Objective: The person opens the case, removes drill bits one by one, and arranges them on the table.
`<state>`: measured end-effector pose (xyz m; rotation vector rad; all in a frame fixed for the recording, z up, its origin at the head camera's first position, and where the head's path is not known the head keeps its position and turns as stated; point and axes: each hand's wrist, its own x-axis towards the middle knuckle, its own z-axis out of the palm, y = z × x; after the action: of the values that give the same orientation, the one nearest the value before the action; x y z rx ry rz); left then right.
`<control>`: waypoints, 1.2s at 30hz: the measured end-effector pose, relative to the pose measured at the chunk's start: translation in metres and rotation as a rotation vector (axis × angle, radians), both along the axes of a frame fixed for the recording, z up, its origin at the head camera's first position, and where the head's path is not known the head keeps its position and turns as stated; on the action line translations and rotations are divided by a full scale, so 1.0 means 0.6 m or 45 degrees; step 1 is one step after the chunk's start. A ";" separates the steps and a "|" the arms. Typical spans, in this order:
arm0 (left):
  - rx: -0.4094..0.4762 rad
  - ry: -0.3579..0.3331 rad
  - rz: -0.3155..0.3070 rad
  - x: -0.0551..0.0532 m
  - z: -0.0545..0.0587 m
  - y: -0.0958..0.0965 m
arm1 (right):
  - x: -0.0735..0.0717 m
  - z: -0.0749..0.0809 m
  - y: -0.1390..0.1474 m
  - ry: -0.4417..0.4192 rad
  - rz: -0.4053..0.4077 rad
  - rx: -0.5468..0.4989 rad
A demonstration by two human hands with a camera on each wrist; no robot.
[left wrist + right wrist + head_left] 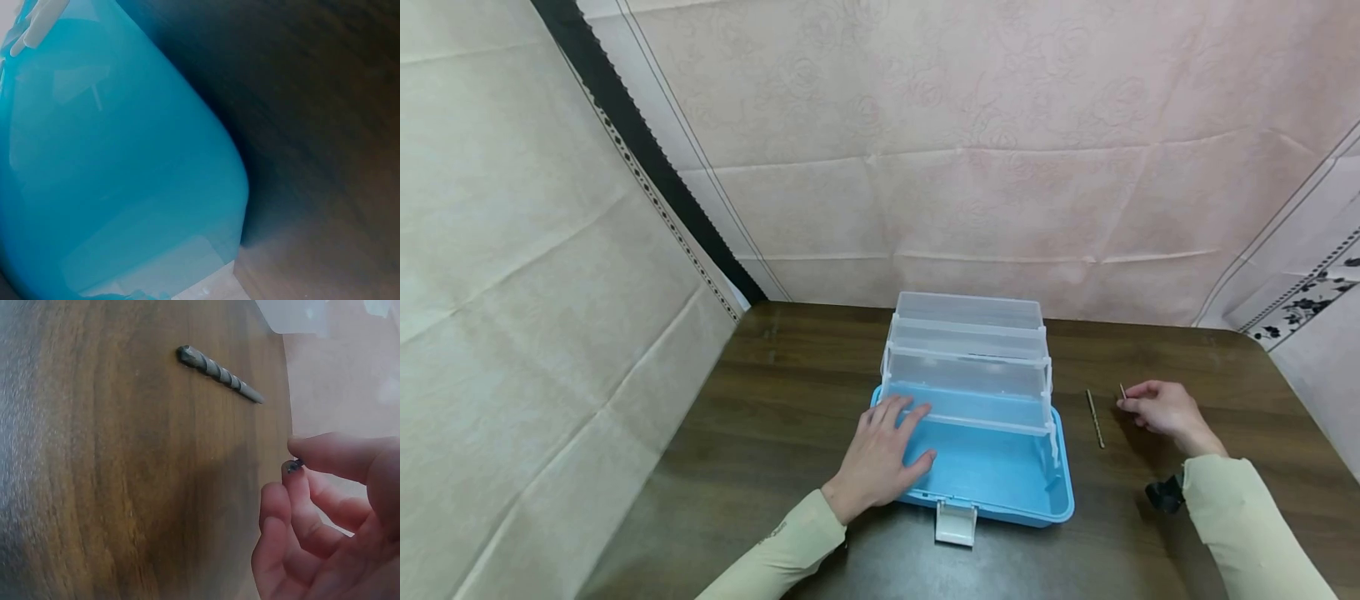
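Note:
A blue storage box (1000, 467) with translucent tiers (966, 362) raised toward its back sits opened on the table. Over its left rim lies my left hand (880, 458), fingers spread and thumb reaching over the inside. The left wrist view shows the blue box side (125, 156) close up, without the hand. To the right of the box, my right hand (1163, 410) pinches a small thin metal piece (294, 467) between thumb and fingertips; mostly covered, its exact kind is unclear. A spiral-fluted drill bit (1095, 418) lies on the table between that hand and the box.
The box's white latch (956, 525) hangs down at the front. Brown wooden tabletop (760, 433) extends on both sides. Pale patterned cloth (962, 167) stands behind the table, and another pale sheet (550, 292) hangs along the left.

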<state>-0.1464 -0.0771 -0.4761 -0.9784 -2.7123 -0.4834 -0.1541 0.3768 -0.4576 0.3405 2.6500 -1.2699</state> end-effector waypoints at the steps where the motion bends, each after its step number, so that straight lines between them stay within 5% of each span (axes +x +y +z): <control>1: 0.001 -0.003 0.001 0.000 0.000 0.000 | 0.000 -0.001 0.000 -0.008 -0.001 0.004; 36: -0.004 -0.023 0.008 0.003 0.001 0.002 | 0.004 -0.003 -0.010 -0.098 0.013 0.235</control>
<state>-0.1448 -0.0760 -0.4753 -0.9709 -2.7323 -0.4891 -0.1518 0.3711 -0.4596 0.3930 2.7050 -0.9901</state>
